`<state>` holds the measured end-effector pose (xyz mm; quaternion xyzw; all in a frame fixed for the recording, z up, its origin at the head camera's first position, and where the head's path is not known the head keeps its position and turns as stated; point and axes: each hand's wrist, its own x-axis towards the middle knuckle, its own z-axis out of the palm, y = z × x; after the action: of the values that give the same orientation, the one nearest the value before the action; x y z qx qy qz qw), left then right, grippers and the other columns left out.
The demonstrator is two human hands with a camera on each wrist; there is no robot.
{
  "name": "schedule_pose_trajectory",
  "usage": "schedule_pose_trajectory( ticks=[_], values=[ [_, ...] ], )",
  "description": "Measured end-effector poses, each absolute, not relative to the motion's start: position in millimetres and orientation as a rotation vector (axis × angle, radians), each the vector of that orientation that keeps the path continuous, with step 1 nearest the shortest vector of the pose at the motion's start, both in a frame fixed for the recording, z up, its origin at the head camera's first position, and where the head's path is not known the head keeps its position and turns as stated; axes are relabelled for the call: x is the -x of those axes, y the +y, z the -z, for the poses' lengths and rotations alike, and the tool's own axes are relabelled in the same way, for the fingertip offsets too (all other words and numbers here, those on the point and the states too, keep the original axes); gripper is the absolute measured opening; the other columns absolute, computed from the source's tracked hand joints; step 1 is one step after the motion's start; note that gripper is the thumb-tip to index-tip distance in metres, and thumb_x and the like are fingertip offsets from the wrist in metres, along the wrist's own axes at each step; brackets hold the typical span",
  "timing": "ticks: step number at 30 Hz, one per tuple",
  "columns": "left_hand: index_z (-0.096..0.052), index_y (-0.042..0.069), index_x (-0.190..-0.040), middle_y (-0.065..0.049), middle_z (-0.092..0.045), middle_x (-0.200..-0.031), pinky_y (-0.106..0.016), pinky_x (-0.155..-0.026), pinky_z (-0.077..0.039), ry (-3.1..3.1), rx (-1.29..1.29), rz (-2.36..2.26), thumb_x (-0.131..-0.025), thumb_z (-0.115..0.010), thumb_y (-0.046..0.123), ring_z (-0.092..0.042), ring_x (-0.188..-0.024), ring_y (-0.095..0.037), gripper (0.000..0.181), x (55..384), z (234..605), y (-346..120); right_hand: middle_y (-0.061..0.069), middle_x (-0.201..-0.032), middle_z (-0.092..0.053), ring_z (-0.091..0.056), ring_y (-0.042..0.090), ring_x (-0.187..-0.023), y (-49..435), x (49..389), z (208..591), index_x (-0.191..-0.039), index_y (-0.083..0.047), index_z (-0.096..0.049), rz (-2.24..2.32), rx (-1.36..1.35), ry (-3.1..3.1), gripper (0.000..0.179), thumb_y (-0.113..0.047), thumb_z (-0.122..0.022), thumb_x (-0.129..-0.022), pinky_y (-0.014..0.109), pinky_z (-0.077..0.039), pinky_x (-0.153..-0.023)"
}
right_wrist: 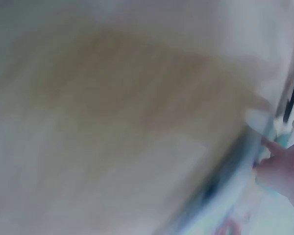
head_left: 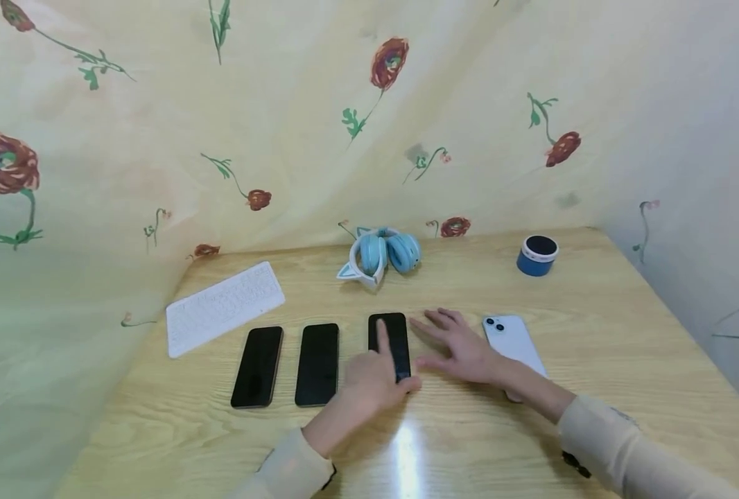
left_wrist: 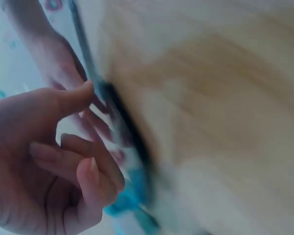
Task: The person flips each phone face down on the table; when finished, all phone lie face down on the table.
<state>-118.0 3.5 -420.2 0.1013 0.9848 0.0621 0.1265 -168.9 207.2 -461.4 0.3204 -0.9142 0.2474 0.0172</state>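
Note:
Three black phones lie screen up in a row: one at left (head_left: 257, 367), one in the middle (head_left: 317, 364), and a third phone (head_left: 398, 333) at right. My left hand (head_left: 369, 380) is over this third phone, its index finger extended along the screen and its thumb near the lower edge. Whether the fingertip touches the glass I cannot tell. In the left wrist view its other fingers (left_wrist: 95, 183) bend loosely and hold nothing. My right hand (head_left: 466, 352) is spread low over the table between that phone and a white phone (head_left: 516, 339), which lies back up, partly under the forearm.
A white keyboard (head_left: 226, 305) lies at the back left. Blue cat-ear headphones (head_left: 372, 255) are at the back middle, and a small blue round speaker (head_left: 536, 256) stands at the back right. A flowered cloth (head_left: 319, 166) hangs behind the wooden table (head_left: 631, 374).

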Motion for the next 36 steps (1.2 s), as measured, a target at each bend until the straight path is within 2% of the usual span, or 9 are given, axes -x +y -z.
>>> schedule_pose_trajectory(
  ticks=[3, 6, 9, 13, 16, 20, 24, 29, 36],
  values=[
    [0.006, 0.006, -0.156, -0.002, -0.054, -0.057, -0.031, -0.051, -0.043, 2.878, -0.36, -0.079, -0.081, -0.047, 0.08, -0.051, -0.049, -0.017, 0.117, 115.0, 415.5, 32.4, 0.027, -0.148, -0.037, -0.027, 0.052, -0.135, 240.4, 171.2, 450.3, -0.147, -0.012, -0.044, -0.778, -0.962, -2.799, 0.068, -0.043, -0.067, -0.091, 0.07, -0.03, -0.098],
    [0.01, 0.013, -0.156, -0.002, -0.059, -0.064, -0.031, -0.059, -0.044, 2.863, -0.406, 0.024, -0.076, -0.041, 0.087, -0.054, -0.054, -0.017, 0.121, 115.0, 419.0, 63.9, 0.029, -0.146, -0.039, -0.028, 0.053, -0.133, 276.7, 171.4, 441.5, -0.145, -0.012, -0.047, -0.738, -0.884, -2.794, 0.066, -0.038, -0.069, -0.09, 0.071, -0.028, -0.098],
    [0.018, 0.02, -0.154, -0.002, -0.062, -0.068, -0.03, -0.059, -0.044, 2.829, -0.45, 0.098, -0.07, -0.036, 0.093, -0.056, -0.056, -0.016, 0.123, 115.4, 425.9, 97.0, 0.03, -0.145, -0.04, -0.027, 0.054, -0.133, 314.0, 166.8, 436.6, -0.144, -0.013, -0.049, -0.703, -0.79, -2.845, 0.066, -0.039, -0.071, -0.088, 0.071, -0.027, -0.097],
    [0.021, 0.03, -0.152, -0.006, -0.062, -0.098, -0.032, -0.045, -0.04, 2.874, -0.501, 0.234, -0.064, -0.03, 0.098, -0.056, -0.065, -0.019, 0.123, 114.0, 432.8, 131.8, 0.033, -0.143, -0.04, -0.028, 0.055, -0.13, 349.4, 158.4, 439.8, -0.143, -0.013, -0.05, -0.664, -0.735, -2.91, 0.067, -0.04, -0.072, -0.087, 0.071, -0.028, -0.095],
    [0.02, 0.035, -0.152, -0.012, -0.048, -0.127, -0.037, -0.042, -0.04, 2.93, -0.507, 0.37, -0.059, -0.025, 0.101, -0.052, -0.085, -0.024, 0.122, 114.2, 434.7, 151.3, 0.034, -0.142, -0.04, -0.029, 0.056, -0.129, 365.8, 152.3, 445.5, -0.143, -0.012, -0.051, -0.635, -0.727, -2.922, 0.065, -0.039, -0.072, -0.088, 0.072, -0.028, -0.095],
    [0.018, 0.039, -0.152, -0.015, -0.042, -0.14, -0.049, -0.068, -0.049, 2.931, -0.519, 0.409, -0.055, -0.026, 0.102, -0.045, -0.112, -0.03, 0.124, 116.6, 434.1, 170.6, 0.031, -0.145, -0.039, -0.028, 0.056, -0.13, 379.0, 145.7, 451.6, -0.143, -0.016, -0.051, -0.56, -0.688, -2.942, 0.062, -0.041, -0.07, -0.089, 0.077, -0.02, -0.095],
    [0.016, 0.042, -0.152, -0.018, -0.033, -0.151, -0.058, -0.095, -0.037, 2.895, -0.526, 0.317, -0.053, -0.029, 0.103, -0.032, -0.134, -0.038, 0.124, 119.4, 433.6, 179.7, 0.029, -0.148, -0.036, -0.025, 0.056, -0.131, 381.9, 143.9, 456.0, -0.144, -0.022, -0.05, -0.507, -0.661, -2.965, 0.062, -0.045, -0.068, -0.089, 0.083, -0.013, -0.09],
    [0.011, 0.048, -0.151, -0.019, -0.027, -0.155, -0.062, -0.102, -0.03, 2.875, -0.551, 0.292, -0.053, -0.026, 0.104, -0.022, -0.141, -0.044, 0.118, 122.3, 435.2, 187.4, 0.026, -0.151, -0.032, -0.023, 0.056, -0.132, 383.5, 143.4, 458.2, -0.145, -0.015, -0.048, -0.529, -0.661, -2.955, 0.067, -0.044, -0.069, -0.088, 0.083, -0.011, -0.091],
    [0.006, 0.056, -0.149, -0.017, -0.029, -0.155, -0.057, -0.104, -0.031, 2.838, -0.568, 0.415, -0.056, -0.021, 0.103, -0.021, -0.142, -0.044, 0.108, 121.8, 437.5, 194.3, 0.023, -0.151, -0.033, -0.024, 0.055, -0.132, 387.0, 141.7, 464.1, -0.143, -0.014, -0.051, -0.563, -0.677, -2.914, 0.068, -0.045, -0.072, -0.086, 0.082, -0.012, -0.092]
  ],
)
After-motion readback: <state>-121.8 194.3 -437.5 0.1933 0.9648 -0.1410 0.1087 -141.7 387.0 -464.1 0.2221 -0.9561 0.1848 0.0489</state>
